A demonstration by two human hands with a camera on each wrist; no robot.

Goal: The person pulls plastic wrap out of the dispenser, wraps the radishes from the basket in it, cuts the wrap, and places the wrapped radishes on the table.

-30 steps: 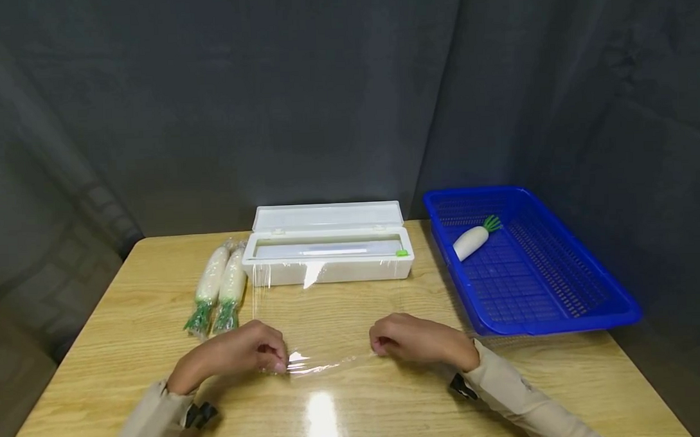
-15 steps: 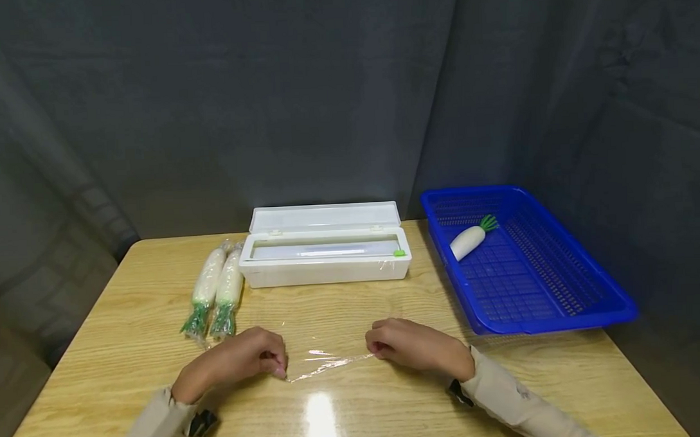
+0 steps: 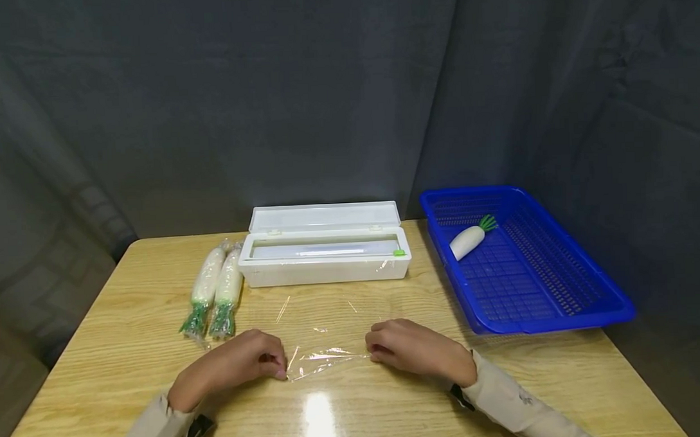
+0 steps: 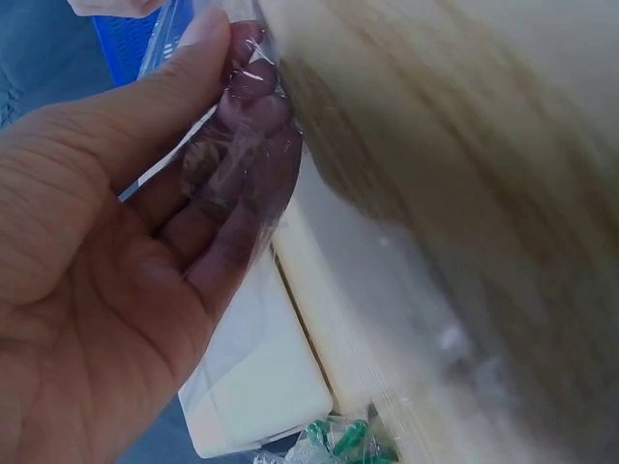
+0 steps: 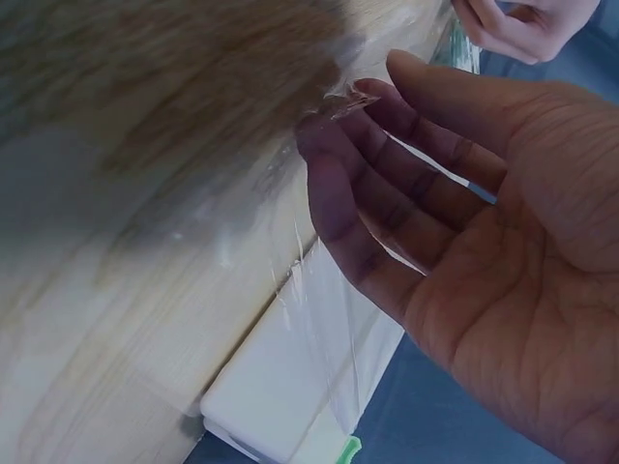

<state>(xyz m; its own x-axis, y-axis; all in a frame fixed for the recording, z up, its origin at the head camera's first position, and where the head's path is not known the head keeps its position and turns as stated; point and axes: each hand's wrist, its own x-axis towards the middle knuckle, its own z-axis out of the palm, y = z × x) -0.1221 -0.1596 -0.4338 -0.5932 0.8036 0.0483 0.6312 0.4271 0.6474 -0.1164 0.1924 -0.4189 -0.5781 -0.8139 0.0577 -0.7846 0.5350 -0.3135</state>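
A clear sheet of plastic wrap (image 3: 328, 355) spans between the two hands, low over the wooden table, glints marking its creases. My left hand (image 3: 247, 358) pinches its near left corner; in the left wrist view the wrap (image 4: 247, 145) drapes over the curled fingers below the thumb. On the other side, my right hand (image 3: 415, 349) holds the near right corner at its fingertips, with crumpled wrap (image 5: 348, 101) by the index finger and thumb. Beyond the hands stands a white wrap dispenser box (image 3: 329, 272), its lid (image 3: 327, 217) raised and a green slider (image 3: 399, 252) at the right.
Two film-wrapped white radishes (image 3: 209, 281) with green tops lie left of the box. A blue plastic basket (image 3: 469, 304) at the right holds one bare white radish (image 3: 468, 241). The wooden table (image 3: 127, 303) ends at a dark curtain (image 3: 323, 104) behind.
The plastic wrap, earlier stretched up to the front of the box, has dropped lower toward the table and slackened. Both hands have shifted only slightly and keep its corners.
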